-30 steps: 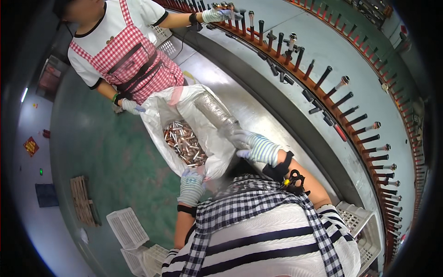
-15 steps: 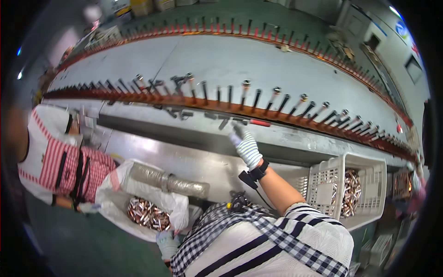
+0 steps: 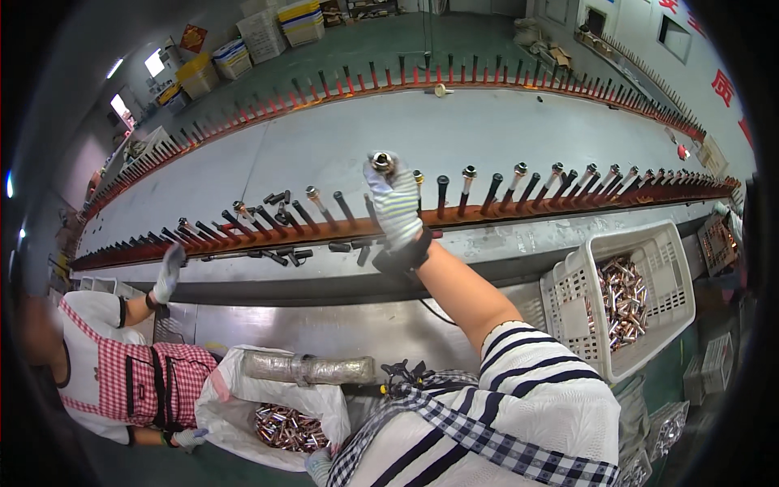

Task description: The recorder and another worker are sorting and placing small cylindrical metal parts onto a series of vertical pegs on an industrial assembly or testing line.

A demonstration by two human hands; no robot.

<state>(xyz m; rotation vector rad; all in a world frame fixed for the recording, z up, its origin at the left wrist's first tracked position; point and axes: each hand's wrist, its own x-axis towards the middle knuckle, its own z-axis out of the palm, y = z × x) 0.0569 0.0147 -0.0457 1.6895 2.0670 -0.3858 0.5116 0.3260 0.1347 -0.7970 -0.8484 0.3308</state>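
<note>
My right hand [image 3: 393, 199], in a white striped glove, is raised over the front row of pegs. Its fingers are closed around a small metal tube [image 3: 382, 161] whose shiny round end points up. Black-topped upright pegs [image 3: 442, 195] stand along the rail, and some carry copper-and-silver tubes [image 3: 468, 180]. Black cylindrical sleeves [image 3: 278, 258] lie loose beside the rail. My left hand [image 3: 318, 467], also gloved, is at the rim of a white sack [image 3: 215, 410] with many small copper-and-silver tubes [image 3: 288, 428] inside. Its fingers are mostly hidden.
A white plastic crate [image 3: 568, 312] with more metal tubes is at my right. A wrapped cylindrical roll [image 3: 308, 368] lies across the sack. At my left stands a co-worker in a red checked apron [image 3: 109, 373], one gloved hand [image 3: 169, 274] near the rail.
My right hand has moved up and left from the ledge to above the pegs, a metal tube now visible in it. The co-worker's hand has come up near the rail. The whole view has shifted.
</note>
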